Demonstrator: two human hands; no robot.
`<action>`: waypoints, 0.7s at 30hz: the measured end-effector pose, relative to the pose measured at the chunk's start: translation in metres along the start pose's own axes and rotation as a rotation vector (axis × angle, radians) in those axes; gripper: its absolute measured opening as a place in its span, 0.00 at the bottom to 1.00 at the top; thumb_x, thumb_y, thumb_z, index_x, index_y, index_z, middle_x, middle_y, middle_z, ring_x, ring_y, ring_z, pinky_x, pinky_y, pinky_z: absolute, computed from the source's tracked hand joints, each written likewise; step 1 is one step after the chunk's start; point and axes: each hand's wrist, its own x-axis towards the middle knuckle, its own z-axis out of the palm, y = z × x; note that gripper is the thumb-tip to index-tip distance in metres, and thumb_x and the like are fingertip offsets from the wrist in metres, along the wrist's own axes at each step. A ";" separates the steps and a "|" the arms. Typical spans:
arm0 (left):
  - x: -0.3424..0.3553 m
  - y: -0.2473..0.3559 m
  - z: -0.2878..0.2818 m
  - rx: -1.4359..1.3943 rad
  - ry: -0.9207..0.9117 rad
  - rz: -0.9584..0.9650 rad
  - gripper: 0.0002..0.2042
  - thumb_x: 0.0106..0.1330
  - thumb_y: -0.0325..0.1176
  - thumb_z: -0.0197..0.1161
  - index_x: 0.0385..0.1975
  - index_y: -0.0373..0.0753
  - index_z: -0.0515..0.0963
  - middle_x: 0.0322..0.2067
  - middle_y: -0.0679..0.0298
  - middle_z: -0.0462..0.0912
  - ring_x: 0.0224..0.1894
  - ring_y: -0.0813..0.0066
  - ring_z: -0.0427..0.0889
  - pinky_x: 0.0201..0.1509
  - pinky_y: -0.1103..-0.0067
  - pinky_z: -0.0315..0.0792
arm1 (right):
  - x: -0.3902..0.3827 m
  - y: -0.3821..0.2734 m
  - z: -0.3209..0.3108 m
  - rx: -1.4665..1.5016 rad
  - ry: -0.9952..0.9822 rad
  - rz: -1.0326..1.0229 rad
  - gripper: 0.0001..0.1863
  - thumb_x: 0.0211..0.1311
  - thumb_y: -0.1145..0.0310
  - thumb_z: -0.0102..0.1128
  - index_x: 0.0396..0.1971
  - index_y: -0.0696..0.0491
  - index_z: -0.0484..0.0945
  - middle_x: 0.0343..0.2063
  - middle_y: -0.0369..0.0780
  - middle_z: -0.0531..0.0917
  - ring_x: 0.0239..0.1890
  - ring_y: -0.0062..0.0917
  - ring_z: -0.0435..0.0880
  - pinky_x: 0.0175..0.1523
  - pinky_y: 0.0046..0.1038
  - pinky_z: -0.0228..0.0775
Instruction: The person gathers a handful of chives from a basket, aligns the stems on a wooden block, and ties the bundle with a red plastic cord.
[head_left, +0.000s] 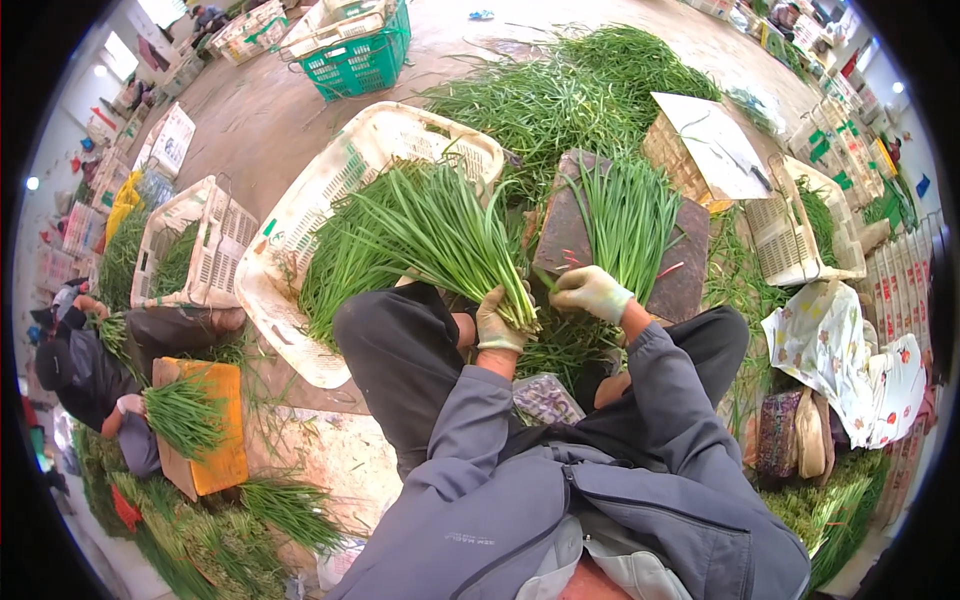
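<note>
My left hand, in a pale glove with bare fingertips showing, is closed around the base of a bunch of green chives. The leaves fan up and to the left over a white crate. Just right of the stem ends, my gloved right hand has its fingers pinched together, with a chive blade at their tips. Beyond it, a second bunch of chives lies on a dark board. A few thin red bands lie beside that bunch.
A large chive heap lies ahead on the floor. A white-topped box carrying a knife stands right of the board. Green crates stand far left. At left, a co-worker holds chives beside a yellow box.
</note>
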 end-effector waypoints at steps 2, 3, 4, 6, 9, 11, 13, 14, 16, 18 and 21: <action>0.000 -0.002 0.000 -0.023 -0.014 0.001 0.19 0.62 0.33 0.62 0.52 0.31 0.76 0.45 0.55 0.84 0.44 0.62 0.85 0.45 0.67 0.82 | 0.010 0.028 -0.006 -0.581 -0.033 0.135 0.15 0.52 0.63 0.69 0.38 0.56 0.85 0.33 0.44 0.87 0.35 0.29 0.85 0.45 0.29 0.76; 0.000 -0.001 0.003 -0.020 -0.056 -0.024 0.19 0.63 0.33 0.61 0.52 0.31 0.75 0.46 0.56 0.83 0.43 0.63 0.85 0.45 0.67 0.82 | 0.014 0.038 -0.004 -0.745 -0.045 0.171 0.16 0.51 0.62 0.69 0.39 0.55 0.85 0.35 0.46 0.87 0.38 0.32 0.86 0.46 0.31 0.76; -0.001 0.001 0.004 -0.050 -0.044 -0.023 0.20 0.63 0.34 0.62 0.52 0.31 0.75 0.46 0.56 0.83 0.43 0.63 0.85 0.45 0.67 0.82 | 0.018 0.043 0.008 -0.649 0.216 0.050 0.18 0.52 0.63 0.68 0.43 0.55 0.83 0.40 0.47 0.86 0.42 0.36 0.86 0.49 0.33 0.76; -0.001 0.000 0.006 -0.059 -0.035 -0.004 0.21 0.63 0.35 0.61 0.53 0.31 0.74 0.45 0.54 0.83 0.42 0.63 0.84 0.44 0.68 0.82 | 0.034 0.029 0.016 -0.290 0.274 -0.134 0.19 0.57 0.63 0.65 0.45 0.59 0.82 0.39 0.46 0.86 0.42 0.31 0.85 0.50 0.30 0.75; -0.007 0.006 0.004 0.084 -0.020 0.015 0.22 0.62 0.40 0.61 0.51 0.32 0.75 0.43 0.54 0.82 0.39 0.63 0.84 0.42 0.69 0.80 | 0.057 -0.004 0.035 -0.023 0.248 -0.180 0.18 0.60 0.60 0.62 0.42 0.60 0.83 0.36 0.45 0.87 0.38 0.29 0.86 0.48 0.29 0.75; -0.005 0.009 -0.001 0.060 -0.007 0.032 0.22 0.61 0.42 0.60 0.51 0.33 0.75 0.40 0.56 0.82 0.37 0.64 0.83 0.40 0.70 0.79 | 0.070 -0.020 0.043 0.002 0.203 -0.082 0.19 0.60 0.62 0.63 0.43 0.62 0.82 0.36 0.44 0.87 0.38 0.25 0.85 0.48 0.27 0.75; -0.006 0.007 0.003 0.039 -0.050 0.014 0.21 0.62 0.42 0.60 0.50 0.35 0.75 0.39 0.57 0.82 0.36 0.64 0.82 0.39 0.71 0.79 | 0.077 -0.022 0.045 0.085 0.194 -0.054 0.19 0.57 0.62 0.66 0.41 0.62 0.82 0.34 0.43 0.86 0.37 0.25 0.84 0.47 0.27 0.74; -0.008 0.005 0.007 0.056 -0.016 0.006 0.21 0.63 0.43 0.60 0.50 0.35 0.76 0.39 0.57 0.82 0.37 0.65 0.82 0.39 0.71 0.79 | 0.076 -0.019 0.043 0.063 0.254 -0.051 0.19 0.56 0.62 0.67 0.40 0.62 0.82 0.33 0.42 0.86 0.36 0.24 0.83 0.46 0.27 0.74; -0.010 0.000 0.018 0.051 0.013 0.007 0.20 0.65 0.45 0.60 0.51 0.38 0.76 0.40 0.58 0.83 0.37 0.66 0.82 0.38 0.71 0.79 | 0.073 -0.013 0.044 0.174 0.329 -0.036 0.17 0.55 0.64 0.69 0.38 0.63 0.83 0.31 0.40 0.85 0.34 0.20 0.81 0.44 0.25 0.74; -0.010 -0.002 0.016 0.064 0.052 0.029 0.22 0.64 0.48 0.65 0.52 0.40 0.76 0.42 0.61 0.83 0.40 0.66 0.83 0.44 0.71 0.79 | 0.071 -0.006 0.046 0.197 0.305 -0.106 0.14 0.56 0.66 0.68 0.38 0.60 0.83 0.32 0.38 0.86 0.35 0.20 0.82 0.45 0.25 0.74; -0.007 0.004 0.007 0.104 0.029 0.002 0.21 0.64 0.43 0.67 0.53 0.40 0.76 0.49 0.61 0.82 0.50 0.66 0.80 0.57 0.69 0.76 | 0.061 0.001 0.060 0.156 0.343 -0.268 0.12 0.57 0.67 0.67 0.37 0.59 0.83 0.34 0.37 0.85 0.37 0.20 0.82 0.46 0.25 0.74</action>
